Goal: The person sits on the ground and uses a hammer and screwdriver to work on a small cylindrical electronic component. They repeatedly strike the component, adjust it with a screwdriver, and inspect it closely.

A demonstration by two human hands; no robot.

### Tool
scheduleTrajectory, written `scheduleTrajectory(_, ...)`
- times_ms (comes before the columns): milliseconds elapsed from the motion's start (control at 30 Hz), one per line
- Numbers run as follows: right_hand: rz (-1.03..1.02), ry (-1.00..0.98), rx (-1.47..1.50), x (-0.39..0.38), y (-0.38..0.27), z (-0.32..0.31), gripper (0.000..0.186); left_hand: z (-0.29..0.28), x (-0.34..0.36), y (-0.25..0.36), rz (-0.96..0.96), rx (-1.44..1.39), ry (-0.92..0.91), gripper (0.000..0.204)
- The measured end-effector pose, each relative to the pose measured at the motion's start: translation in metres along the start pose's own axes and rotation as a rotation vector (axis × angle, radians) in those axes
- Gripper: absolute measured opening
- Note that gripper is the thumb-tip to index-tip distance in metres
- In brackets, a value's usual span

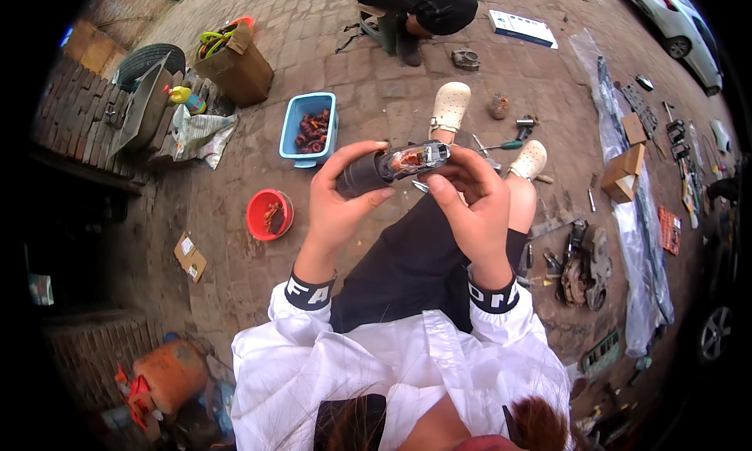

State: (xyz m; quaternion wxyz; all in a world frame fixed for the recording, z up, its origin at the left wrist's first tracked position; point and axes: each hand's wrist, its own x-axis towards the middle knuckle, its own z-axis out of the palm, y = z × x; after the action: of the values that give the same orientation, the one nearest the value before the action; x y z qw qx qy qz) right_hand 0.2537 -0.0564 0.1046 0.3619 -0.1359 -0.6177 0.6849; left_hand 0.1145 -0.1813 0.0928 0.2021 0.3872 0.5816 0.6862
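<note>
Held up over my lap is a dark cylindrical part (364, 175) with an opened end (411, 161), where reddish-copper material and grey metal show. It looks like a small electric motor, though its exact kind is unclear. My left hand (333, 196) wraps round the thick dark body, thumb below and fingers above. My right hand (475, 204) pinches the narrower opened end between thumb and fingers. Beyond my hands, a screwdriver with a green handle (511, 145) lies on the bricks between my cream clogs (452, 106).
To the left stand a blue bin (288, 137) of copper-coloured coils and a red bucket (252, 216) with scraps. Metal castings (587, 267) and plastic sheeting (638, 255) lie on the right. A cardboard box (247, 67) stands far left. Another person (427, 4) crouches ahead.
</note>
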Motion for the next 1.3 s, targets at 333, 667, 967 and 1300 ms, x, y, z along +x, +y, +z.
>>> scheduleTrajectory(333,-0.108,-0.033,0.024,-0.035,-0.03,0.004,0.034,0.009,-0.028,0.034,0.43,0.426,0.009,0.053)
scheduleTrajectory(667,-0.155,0.009,-0.001,-0.033,-0.03,0.01,0.05,0.007,-0.038,0.048,0.305,0.384,0.088,0.056)
scheduleTrajectory(967,-0.094,-0.03,-0.048,-0.007,-0.015,0.015,0.057,-0.009,-0.023,0.046,0.361,0.579,0.066,0.048)
scheduleTrajectory(1300,-0.571,0.148,-0.923,0.021,-0.022,0.006,0.069,-0.006,0.011,0.046,0.52,0.718,0.045,0.048)
